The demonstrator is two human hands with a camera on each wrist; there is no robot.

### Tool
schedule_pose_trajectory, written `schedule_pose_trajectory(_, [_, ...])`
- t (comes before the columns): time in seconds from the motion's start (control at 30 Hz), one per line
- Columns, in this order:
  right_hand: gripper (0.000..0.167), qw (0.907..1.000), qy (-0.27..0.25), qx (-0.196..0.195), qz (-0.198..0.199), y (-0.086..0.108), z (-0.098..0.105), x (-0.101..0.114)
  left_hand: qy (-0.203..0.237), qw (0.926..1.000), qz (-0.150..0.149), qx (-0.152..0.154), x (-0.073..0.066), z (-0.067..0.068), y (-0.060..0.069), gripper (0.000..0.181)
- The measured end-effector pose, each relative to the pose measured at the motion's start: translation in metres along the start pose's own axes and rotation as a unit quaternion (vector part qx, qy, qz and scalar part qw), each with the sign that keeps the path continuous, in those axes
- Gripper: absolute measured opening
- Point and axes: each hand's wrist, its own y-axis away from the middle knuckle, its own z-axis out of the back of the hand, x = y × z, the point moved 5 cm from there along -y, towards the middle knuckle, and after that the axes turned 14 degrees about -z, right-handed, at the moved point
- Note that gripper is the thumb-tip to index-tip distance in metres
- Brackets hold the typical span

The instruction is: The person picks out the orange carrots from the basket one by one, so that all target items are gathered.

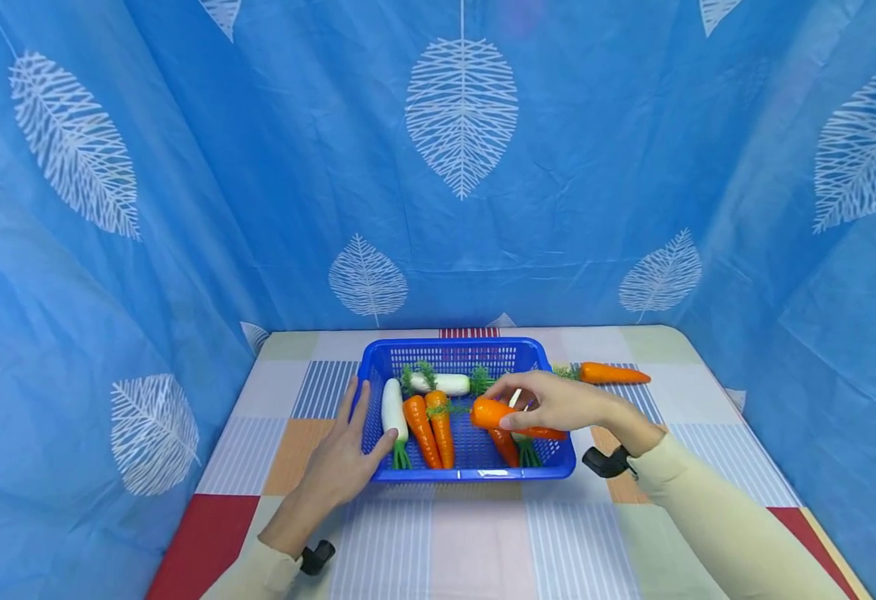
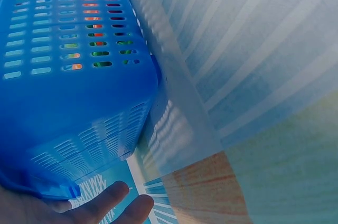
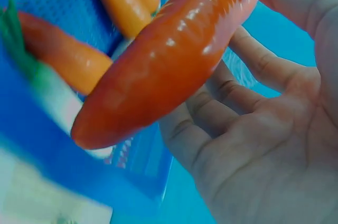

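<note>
A blue plastic basket point(image 1: 475, 475) holds several orange carrots point(image 1: 441, 429) and white radishes point(image 1: 393, 408) with green tops. My right hand point(image 1: 550, 402) pinches a carrot point(image 1: 492, 412) between thumb and fingers, above the basket's right half; in the right wrist view this carrot point(image 3: 153, 71) slants across with its tip toward the lower left. My left hand point(image 1: 340, 454) rests at the basket's left rim, fingers extended and thumb over the edge. The left wrist view shows its fingers point(image 2: 103, 203) beside the basket's outer wall point(image 2: 68, 102).
Another carrot point(image 1: 613, 374) lies on the patchwork tablecloth point(image 1: 475, 542) right of the basket, its green top near the back right corner. A blue curtain point(image 1: 295, 167) with white leaf prints hangs behind and on both sides.
</note>
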Motion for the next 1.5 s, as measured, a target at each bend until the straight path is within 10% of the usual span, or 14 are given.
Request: schedule_pose_trajectory(1.5, [0.047, 0.9757, 0.006, -0.201, -0.086, 0.051, 0.081, -0.12, 0.004, 1.0, -0.007, 0.004, 0.009, 0.005, -0.01, 0.101])
